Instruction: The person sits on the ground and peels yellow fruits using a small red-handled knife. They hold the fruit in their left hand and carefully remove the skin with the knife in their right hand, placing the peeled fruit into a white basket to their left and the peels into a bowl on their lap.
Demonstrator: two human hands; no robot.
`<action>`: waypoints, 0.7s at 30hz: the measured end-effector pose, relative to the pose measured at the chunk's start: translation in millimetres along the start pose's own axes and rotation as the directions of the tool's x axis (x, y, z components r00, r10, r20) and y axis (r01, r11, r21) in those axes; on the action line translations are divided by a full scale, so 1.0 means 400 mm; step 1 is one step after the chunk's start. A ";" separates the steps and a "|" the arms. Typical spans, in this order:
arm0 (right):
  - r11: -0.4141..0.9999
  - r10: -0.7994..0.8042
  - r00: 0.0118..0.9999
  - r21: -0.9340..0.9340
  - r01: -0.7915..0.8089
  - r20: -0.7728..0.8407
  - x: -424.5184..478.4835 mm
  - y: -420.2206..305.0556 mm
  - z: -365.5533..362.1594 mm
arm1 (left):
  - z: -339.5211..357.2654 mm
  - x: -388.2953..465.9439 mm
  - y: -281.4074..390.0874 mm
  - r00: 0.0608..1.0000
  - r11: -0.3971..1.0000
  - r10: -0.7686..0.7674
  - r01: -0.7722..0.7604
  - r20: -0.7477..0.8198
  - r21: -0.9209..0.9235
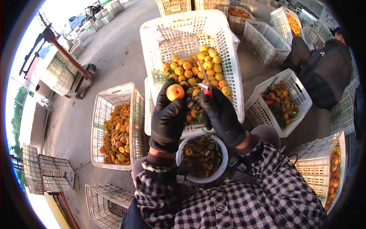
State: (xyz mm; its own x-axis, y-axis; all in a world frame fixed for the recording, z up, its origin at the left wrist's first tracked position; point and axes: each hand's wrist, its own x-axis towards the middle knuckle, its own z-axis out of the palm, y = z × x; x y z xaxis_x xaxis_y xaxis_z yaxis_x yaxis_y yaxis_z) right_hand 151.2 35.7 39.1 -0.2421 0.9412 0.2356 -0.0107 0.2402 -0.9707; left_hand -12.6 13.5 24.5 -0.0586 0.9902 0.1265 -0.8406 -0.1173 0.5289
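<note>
Between the black-gloved fingers of my left hand (168,117) is a whole orange apricot (175,92). My right hand (221,114), gloved too, grips a small knife (208,91) by its red handle, the thin blade pointing up and away from me. Both hands are over the near part of a large white plastic crate (151,48), where whole apricots (208,65) lie piled toward the right side. Below my wrists, a round white bucket (224,163) holds dark scraps, pits and leaves (203,157).
Halved apricots (120,134) fill part of a white crate (97,114) on the left. Another crate (306,97) with fruit and leaves stands right, near a person in dark clothing (326,71). A rusty platform scale (81,71) stands left. A crate (314,169) is close at my right.
</note>
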 end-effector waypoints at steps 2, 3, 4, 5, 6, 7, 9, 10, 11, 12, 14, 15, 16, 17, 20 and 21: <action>0.999 0.004 0.999 -0.048 -0.002 0.039 -0.004 -0.008 -0.006 | -0.019 0.010 -0.008 0.998 0.996 0.014 -0.009 0.054 -0.094; 0.998 0.007 0.998 -0.059 -0.003 0.055 -0.006 -0.014 -0.009 | -0.021 0.013 -0.009 0.997 0.990 0.021 -0.011 0.069 -0.139; 0.999 0.013 0.997 -0.043 -0.010 0.070 -0.012 -0.018 -0.011 | -0.024 0.015 -0.010 0.997 0.995 0.021 -0.014 0.072 -0.098; 0.999 0.014 0.997 -0.049 -0.010 0.082 -0.016 -0.022 -0.011 | -0.027 0.017 -0.010 0.997 0.998 0.023 -0.019 0.074 -0.056; 0.999 0.013 0.996 -0.052 -0.009 0.093 -0.020 -0.025 -0.012 | -0.027 0.018 -0.008 0.996 1.000 0.027 -0.026 0.080 -0.013; 0.998 0.014 0.994 -0.058 -0.008 0.105 -0.025 -0.030 -0.011 | -0.022 0.016 -0.007 0.998 0.997 0.047 -0.050 0.050 0.051; 0.997 0.068 0.988 -0.029 -0.064 0.139 -0.030 -0.029 -0.012 | -0.010 0.011 -0.005 0.996 0.980 0.092 -0.089 -0.008 0.176; 0.996 0.091 0.984 -0.013 -0.090 0.154 -0.031 -0.027 -0.013 | -0.017 0.019 -0.009 0.995 0.978 0.103 -0.101 0.001 0.180; 0.993 0.113 0.979 0.004 -0.116 0.170 -0.031 -0.025 -0.014 | -0.011 0.020 -0.008 0.994 0.976 0.106 -0.103 -0.004 0.191; 0.991 0.129 0.975 0.005 -0.132 0.181 -0.033 -0.024 -0.014 | 0.000 0.015 -0.005 0.994 0.974 0.107 -0.103 -0.012 0.202; 0.990 0.137 0.970 0.016 -0.143 0.200 -0.037 -0.026 -0.010 | 0.005 0.012 -0.003 0.996 0.973 0.092 -0.090 -0.003 0.211; 0.990 0.129 0.970 0.026 -0.138 0.208 -0.039 -0.028 -0.005 | 0.003 0.011 -0.005 0.997 0.975 0.077 -0.078 0.013 0.209; 0.991 0.122 0.969 0.036 -0.132 0.215 -0.040 -0.030 -0.003 | 0.003 0.011 -0.005 0.998 0.976 0.061 -0.066 0.029 0.208; 0.990 0.130 0.968 0.019 -0.137 0.215 -0.040 -0.031 -0.003 | 0.010 0.010 -0.006 0.997 0.983 0.060 -0.068 0.049 0.170; 0.991 0.136 0.967 -0.025 -0.134 0.215 -0.041 -0.028 -0.003 | 0.029 0.006 -0.008 0.995 0.994 0.067 -0.074 0.080 0.079; 0.992 0.123 0.969 -0.040 -0.117 0.214 -0.040 -0.026 -0.003 | 0.022 0.009 -0.011 0.995 0.995 0.074 -0.078 0.074 0.060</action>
State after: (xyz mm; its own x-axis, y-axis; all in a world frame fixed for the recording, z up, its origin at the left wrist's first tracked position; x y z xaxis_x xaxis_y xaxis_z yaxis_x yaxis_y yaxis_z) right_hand 156.3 18.3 45.4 -0.4436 0.8907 0.0990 0.0562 0.1380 -0.9888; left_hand -4.3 17.0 30.0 -0.0805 0.9706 0.2267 -0.7997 -0.1986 0.5666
